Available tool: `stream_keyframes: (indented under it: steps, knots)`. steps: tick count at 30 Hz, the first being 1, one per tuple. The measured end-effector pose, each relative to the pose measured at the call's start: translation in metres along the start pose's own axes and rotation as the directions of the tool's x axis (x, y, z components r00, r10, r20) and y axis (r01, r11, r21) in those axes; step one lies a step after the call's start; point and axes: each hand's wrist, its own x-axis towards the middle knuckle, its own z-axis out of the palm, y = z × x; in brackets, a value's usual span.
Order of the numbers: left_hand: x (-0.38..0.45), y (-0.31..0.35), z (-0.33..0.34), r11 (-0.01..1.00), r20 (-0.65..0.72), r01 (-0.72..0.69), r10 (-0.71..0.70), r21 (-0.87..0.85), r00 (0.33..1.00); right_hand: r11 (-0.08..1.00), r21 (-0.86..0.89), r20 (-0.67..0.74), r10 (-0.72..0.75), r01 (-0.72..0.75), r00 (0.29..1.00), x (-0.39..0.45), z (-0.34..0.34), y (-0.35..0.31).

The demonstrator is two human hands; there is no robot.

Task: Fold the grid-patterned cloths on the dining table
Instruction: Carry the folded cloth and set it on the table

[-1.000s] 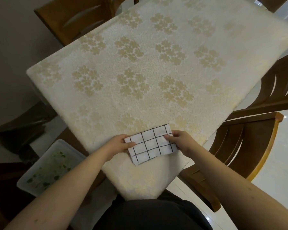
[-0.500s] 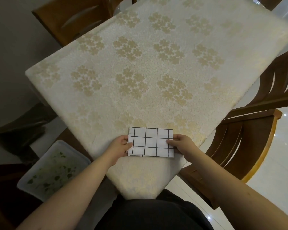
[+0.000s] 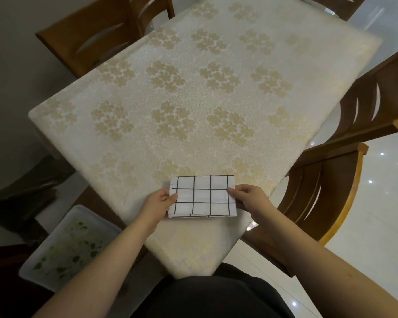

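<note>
Two-hand grip — folded grid cloth (image 3: 203,196)

Tabletop (image 3: 193,99) beyond the folded cloth (image 3: 202,196) lies open; chairs (image 3: 326,198) flank it.

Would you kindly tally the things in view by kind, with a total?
Folded grid cloth: 1
Dining table: 1
Wooden chairs: 3 clearly seen
Plastic bin: 1
Hands: 2
Total: 8

dining table (image 3: 193,92) w/ floral cover, folded grid cloth (image 3: 203,196) near corner
</note>
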Motion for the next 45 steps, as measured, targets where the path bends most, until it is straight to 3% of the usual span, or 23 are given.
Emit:
stream_keyframes:
  steps: [11, 18, 22, 31, 45]
  knots:
    - [-0.044, 0.027, -0.022, 0.986, 0.266, -0.166, 0.153, 0.028, 0.952, 0.976, 0.156, -0.114, -0.135, 0.152, 0.984, -0.103, 0.016, -0.003]
    - [-0.075, 0.039, -0.003, 0.969, 0.314, -0.243, 0.221, 0.031, 0.923, 0.955, 0.222, -0.29, -0.13, 0.199, 0.948, -0.163, 0.016, 0.028]
    - [-0.094, 0.045, 0.023, 0.96, 0.387, -0.273, 0.229, 0.061, 0.893, 0.955, 0.241, -0.31, -0.092, 0.172, 0.946, -0.195, 0.003, 0.051]
    - [-0.129, 0.05, 0.116, 0.906, 0.557, -0.364, 0.192, 0.215, 0.808, 0.929, 0.285, -0.498, -0.065, 0.234, 0.865, -0.256, -0.071, 0.097]
    - [-0.227, 0.015, 0.345, 0.809, 0.714, -0.447, 0.049, 0.382, 0.699, 0.762, 0.523, -0.645, 0.059, 0.383, 0.762, -0.368, -0.243, 0.219]
